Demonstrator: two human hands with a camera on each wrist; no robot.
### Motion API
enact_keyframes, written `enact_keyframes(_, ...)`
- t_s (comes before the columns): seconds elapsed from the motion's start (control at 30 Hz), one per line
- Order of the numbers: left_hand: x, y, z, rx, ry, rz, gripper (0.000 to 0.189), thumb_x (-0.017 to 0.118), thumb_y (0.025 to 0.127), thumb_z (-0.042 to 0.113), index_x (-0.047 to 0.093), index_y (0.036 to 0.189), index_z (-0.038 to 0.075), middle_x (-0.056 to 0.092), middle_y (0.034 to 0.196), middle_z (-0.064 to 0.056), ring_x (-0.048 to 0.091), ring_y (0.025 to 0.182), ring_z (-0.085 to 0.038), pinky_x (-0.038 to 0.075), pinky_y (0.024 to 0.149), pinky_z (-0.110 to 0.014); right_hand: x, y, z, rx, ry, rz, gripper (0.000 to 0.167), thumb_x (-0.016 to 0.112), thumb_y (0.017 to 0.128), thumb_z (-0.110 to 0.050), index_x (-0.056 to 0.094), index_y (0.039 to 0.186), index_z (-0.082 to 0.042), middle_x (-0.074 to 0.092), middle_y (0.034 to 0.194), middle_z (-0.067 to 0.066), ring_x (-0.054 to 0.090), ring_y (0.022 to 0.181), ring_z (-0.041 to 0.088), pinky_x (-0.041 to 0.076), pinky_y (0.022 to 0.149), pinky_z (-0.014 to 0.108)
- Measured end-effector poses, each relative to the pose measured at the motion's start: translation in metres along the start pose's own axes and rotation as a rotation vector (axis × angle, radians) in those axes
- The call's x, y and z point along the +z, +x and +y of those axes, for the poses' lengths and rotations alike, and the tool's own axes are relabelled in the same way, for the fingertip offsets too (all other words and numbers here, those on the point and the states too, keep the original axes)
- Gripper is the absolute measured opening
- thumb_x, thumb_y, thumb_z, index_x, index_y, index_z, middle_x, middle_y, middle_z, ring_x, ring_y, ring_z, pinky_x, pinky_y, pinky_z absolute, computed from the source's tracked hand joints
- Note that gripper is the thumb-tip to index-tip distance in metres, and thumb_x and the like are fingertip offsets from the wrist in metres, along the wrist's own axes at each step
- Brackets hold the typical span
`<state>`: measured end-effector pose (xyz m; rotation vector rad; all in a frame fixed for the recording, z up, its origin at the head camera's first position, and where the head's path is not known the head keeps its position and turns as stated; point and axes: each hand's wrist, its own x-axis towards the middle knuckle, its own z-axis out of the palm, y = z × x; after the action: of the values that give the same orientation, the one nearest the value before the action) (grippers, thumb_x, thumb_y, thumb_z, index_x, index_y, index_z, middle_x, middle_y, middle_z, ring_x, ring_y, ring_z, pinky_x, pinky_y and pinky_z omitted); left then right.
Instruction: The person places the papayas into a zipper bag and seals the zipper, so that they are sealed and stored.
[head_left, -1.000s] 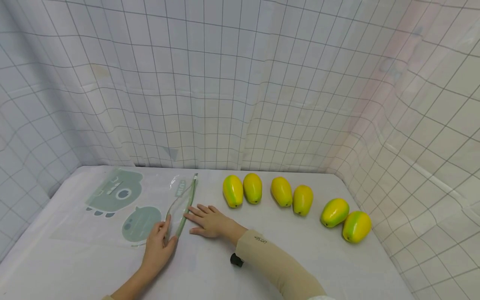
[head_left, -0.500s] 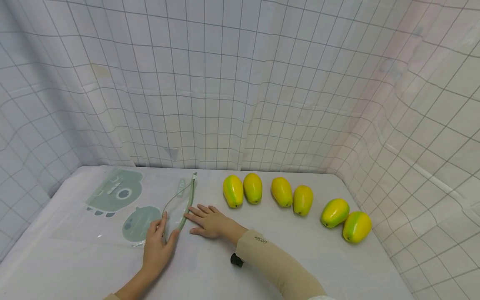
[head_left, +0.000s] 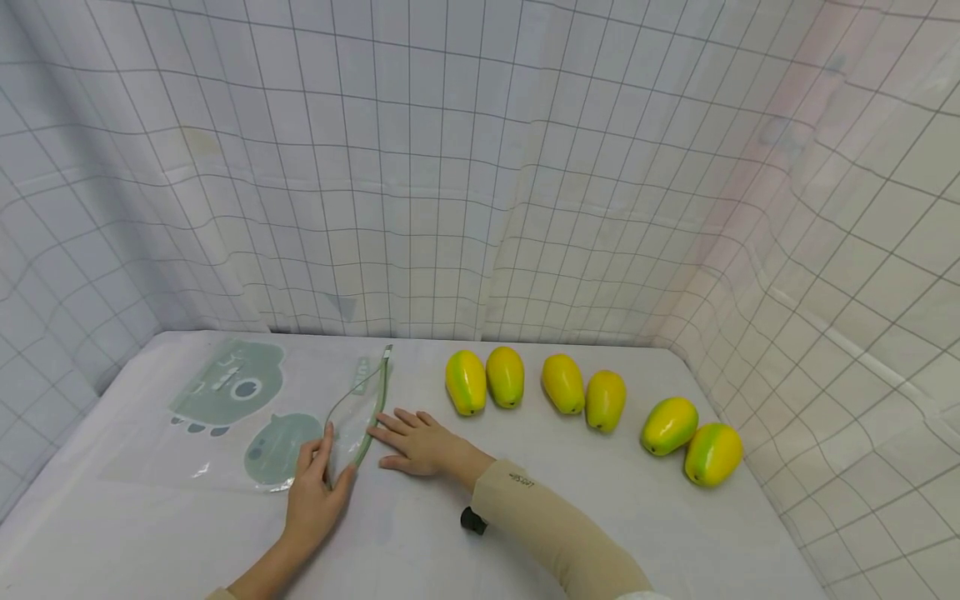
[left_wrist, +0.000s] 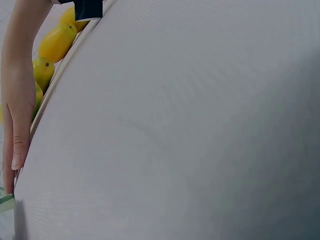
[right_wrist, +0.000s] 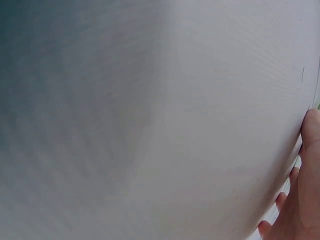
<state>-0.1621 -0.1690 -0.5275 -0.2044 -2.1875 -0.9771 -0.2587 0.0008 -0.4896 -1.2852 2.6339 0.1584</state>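
A clear plastic zip bag [head_left: 225, 454] with grey-green cartoon prints lies flat on the table's left side. Its mouth, edged by a green strip [head_left: 381, 392], faces right, and the upper film is parted from that strip. My left hand [head_left: 315, 496] is at the near end of the mouth, index finger against the lifted film edge and thumb by the strip. Spread flat on the table, my right hand [head_left: 423, 446] touches the strip with its fingertips. The left wrist view shows the right hand [left_wrist: 19, 115] from the side; parts of its fingers [right_wrist: 311, 132] appear in the right wrist view.
Several yellow-green mango-like fruits stand in pairs along the back right, among them a left one [head_left: 466, 383], a middle one [head_left: 562, 384] and a rightmost one [head_left: 713, 454]. A small black object [head_left: 472, 521] is under the right sleeve. Gridded white curtains [head_left: 480, 167] surround the table.
The left hand has shifted slightly left, drawing the upper film edge away from the green strip, so the bag's mouth is wider. The right hand and the fruits have stayed put.
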Motion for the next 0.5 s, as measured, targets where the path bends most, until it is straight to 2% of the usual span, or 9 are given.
enact_keyframes(0.27,0.0002,0.0019,0.0009,-0.023,-0.038,0.016,0.063,0.067,0.07,-0.011,0.042,0.128,-0.014,0.047,0.096,-0.019,0.029,0.062,0.002,0.03,0.048,-0.014,-0.0006,-0.0004,-0.0008,0.004,0.004,-0.007,0.059,0.023,0.094,-0.056,0.008,0.147,-0.035,0.002,0.153,-0.012,0.005,0.14,0.013,0.012,0.114,0.037)
enact_keyframes(0.43,-0.0006,0.0022,0.0013,-0.027,-0.013,0.011,0.069,0.07,0.064,-0.012,0.042,0.127,-0.015,0.046,0.098,-0.019,0.028,0.064,0.003,0.03,0.049,-0.014,0.0,0.0003,-0.0008,0.007,0.0,-0.008,0.059,0.021,0.093,-0.057,0.006,0.146,-0.037,0.0,0.153,-0.012,0.004,0.14,0.012,0.012,0.114,0.037)
enact_keyframes(0.5,-0.0005,0.0021,0.0014,-0.037,0.006,0.002,0.072,0.071,0.062,-0.013,0.042,0.128,-0.014,0.047,0.099,-0.019,0.033,0.067,-0.001,0.033,0.053,-0.015,0.0004,0.0006,-0.0006,0.007,-0.001,-0.005,0.059,0.021,0.093,-0.057,0.007,0.146,-0.037,0.001,0.153,-0.012,0.004,0.14,0.012,0.012,0.114,0.037)
